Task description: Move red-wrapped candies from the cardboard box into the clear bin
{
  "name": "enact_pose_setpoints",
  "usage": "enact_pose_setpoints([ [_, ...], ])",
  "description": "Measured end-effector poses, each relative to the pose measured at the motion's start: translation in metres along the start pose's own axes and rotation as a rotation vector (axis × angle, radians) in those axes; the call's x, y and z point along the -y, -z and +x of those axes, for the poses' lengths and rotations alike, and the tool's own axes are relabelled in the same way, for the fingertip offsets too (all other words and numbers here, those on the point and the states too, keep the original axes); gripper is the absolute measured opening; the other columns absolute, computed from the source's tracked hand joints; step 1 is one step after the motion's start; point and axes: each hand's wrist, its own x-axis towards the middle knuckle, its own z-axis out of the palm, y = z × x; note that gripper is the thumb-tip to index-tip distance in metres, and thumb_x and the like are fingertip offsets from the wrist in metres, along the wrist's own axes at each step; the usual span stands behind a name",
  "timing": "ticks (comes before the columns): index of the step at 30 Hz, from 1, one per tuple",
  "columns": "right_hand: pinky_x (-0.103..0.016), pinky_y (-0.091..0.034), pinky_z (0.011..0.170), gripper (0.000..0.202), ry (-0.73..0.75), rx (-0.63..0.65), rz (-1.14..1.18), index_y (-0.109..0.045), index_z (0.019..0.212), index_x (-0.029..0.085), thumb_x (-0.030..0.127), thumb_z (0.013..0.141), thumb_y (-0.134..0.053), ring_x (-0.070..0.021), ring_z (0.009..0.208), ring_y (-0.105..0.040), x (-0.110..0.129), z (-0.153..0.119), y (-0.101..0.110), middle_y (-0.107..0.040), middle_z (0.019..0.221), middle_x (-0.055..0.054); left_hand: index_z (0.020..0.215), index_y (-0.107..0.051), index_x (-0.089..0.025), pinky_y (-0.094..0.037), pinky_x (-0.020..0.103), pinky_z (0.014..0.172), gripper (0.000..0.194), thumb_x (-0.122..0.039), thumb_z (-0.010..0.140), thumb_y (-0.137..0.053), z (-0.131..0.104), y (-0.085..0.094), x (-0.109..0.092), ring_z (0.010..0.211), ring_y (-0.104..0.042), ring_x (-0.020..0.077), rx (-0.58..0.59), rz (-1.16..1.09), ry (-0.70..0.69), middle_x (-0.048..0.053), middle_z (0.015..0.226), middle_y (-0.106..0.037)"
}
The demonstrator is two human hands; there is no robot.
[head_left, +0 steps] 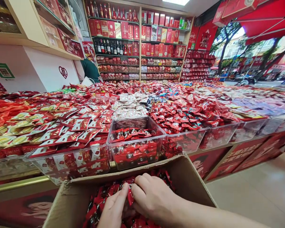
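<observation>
Both of my hands are down inside an open cardboard box full of small red-wrapped candies. My left hand comes in from the bottom, thumb pointing up and fingers partly hidden among the wrappers. My right hand reaches in from the right with its fingers curled. Between the two, a red candy packet shows, pressed in by both hands; how many more they hold is hidden. Just beyond the box, a clear plastic bin is partly filled with similar red candies.
Heaped packets fill neighbouring bins, with red-and-white packets on the left and red candies on the right. Shelves of bottles and gift boxes stand behind. A person in dark green is partly visible at the back left. Tiled floor lies right.
</observation>
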Motion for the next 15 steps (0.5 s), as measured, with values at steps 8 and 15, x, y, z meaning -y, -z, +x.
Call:
enact_pose_setpoints([
  [8,-0.024,-0.038,0.064,0.014,0.065,-0.192,0.177,-0.051,0.083,0.015,0.023,0.083,-0.039,-0.0115,0.072,-0.049,-0.030,0.037,0.082,-0.057,0.077,-0.004,0.072,-0.065,-0.013,-0.042,0.031,0.062,0.056,-0.065,0.064,-0.044,0.000,0.015,-0.012,0.062,-0.060,0.0205,0.101,-0.062,0.012,0.009,0.067,-0.069],
  [15,-0.024,-0.038,0.066,0.012,-0.048,0.135,-0.215,-0.055,0.080,0.013,0.020,0.079,-0.047,-0.0139,0.077,-0.051,-0.119,0.116,0.081,-0.057,0.082,-0.007,0.068,-0.063,-0.015,-0.037,0.023,0.050,0.056,-0.067,0.058,-0.048,0.012,0.018,0.004,0.051,-0.058,0.0136,0.127,-0.017,0.053,0.005,0.059,-0.069],
])
